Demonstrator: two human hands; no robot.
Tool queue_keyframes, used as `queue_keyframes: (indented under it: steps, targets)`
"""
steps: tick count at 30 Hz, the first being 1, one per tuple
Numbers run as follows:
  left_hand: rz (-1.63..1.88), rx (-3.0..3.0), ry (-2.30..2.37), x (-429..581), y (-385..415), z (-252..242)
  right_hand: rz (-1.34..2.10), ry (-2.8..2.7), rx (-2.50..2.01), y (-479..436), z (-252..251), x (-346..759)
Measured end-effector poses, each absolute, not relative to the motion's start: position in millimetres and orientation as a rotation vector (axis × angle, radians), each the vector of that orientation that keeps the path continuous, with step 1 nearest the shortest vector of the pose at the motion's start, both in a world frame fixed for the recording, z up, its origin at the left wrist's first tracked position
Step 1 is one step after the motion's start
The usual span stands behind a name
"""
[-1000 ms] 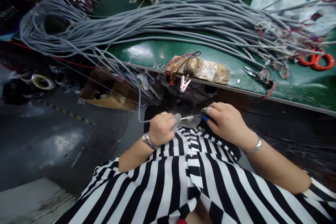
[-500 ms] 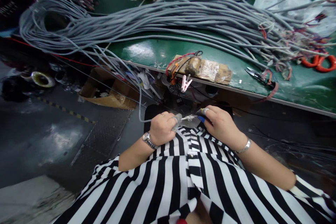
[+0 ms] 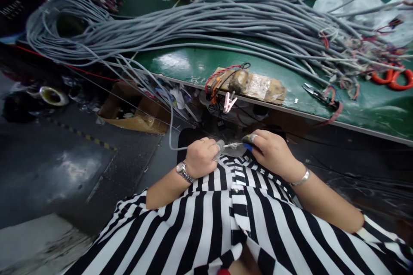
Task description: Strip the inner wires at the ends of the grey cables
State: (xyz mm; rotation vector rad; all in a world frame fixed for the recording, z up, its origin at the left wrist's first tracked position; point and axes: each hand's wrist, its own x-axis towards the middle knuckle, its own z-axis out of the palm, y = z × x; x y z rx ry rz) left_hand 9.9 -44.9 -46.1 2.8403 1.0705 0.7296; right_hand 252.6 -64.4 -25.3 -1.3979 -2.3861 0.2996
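Note:
Close to my striped shirt, my left hand [image 3: 200, 157] is closed around the end of a grey cable [image 3: 171, 131] that droops down from the bench edge. A finger cot covers its forefinger. My right hand [image 3: 272, 151] is closed on a small blue-handled tool [image 3: 248, 146], with a taped fingertip on top. Thin bare wire ends [image 3: 231, 145] stretch between the two hands, which sit a few centimetres apart below the bench.
A green bench [image 3: 193, 64] carries a big bundle of grey cables [image 3: 206, 21], a taped wooden block with red and black leads [image 3: 248, 82], small cutters [image 3: 318, 94] and orange-handled scissors [image 3: 392, 78]. A pink clip [image 3: 228, 103] hangs under the edge. A cardboard box [image 3: 132, 109] sits on the floor.
My right hand has shifted slightly left, closer to my left hand, shortening the stretch of wire between them. My left hand has barely moved.

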Motion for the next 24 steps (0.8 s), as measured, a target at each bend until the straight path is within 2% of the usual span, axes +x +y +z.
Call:
queue_keyframes:
  steps: [11,24]
  targets:
    - [0.720,2.862,1.096,10,-43,-46,0.343,-2.331,-1.498,-67,-27,253]
    - [0.724,2.860,1.041,10,-43,-47,0.510,-1.999,-1.580,-68,-47,239]
